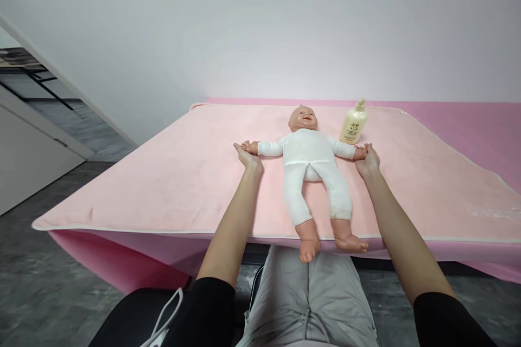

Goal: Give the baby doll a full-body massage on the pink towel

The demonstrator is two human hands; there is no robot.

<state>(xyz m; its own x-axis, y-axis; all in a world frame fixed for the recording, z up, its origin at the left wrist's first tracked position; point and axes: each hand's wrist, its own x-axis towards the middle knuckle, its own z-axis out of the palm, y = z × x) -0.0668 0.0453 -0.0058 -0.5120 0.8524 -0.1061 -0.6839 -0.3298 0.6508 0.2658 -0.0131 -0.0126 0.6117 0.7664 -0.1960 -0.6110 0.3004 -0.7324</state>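
A baby doll with a white cloth body lies on its back, its arms stretched out to both sides. Its bare feet hang over the front edge of the table. My left hand is at the doll's hand on the left side, the fingers under and around it. On the other side, my right hand holds the doll's other hand, with fingertips curled up beside it. A pale yellow pump bottle stands just behind the doll's arm, near my right hand.
A pale pink blanket covers most of the table over a darker pink cloth. Behind it rises a white wall. A black chair with a white cable is at lower left.
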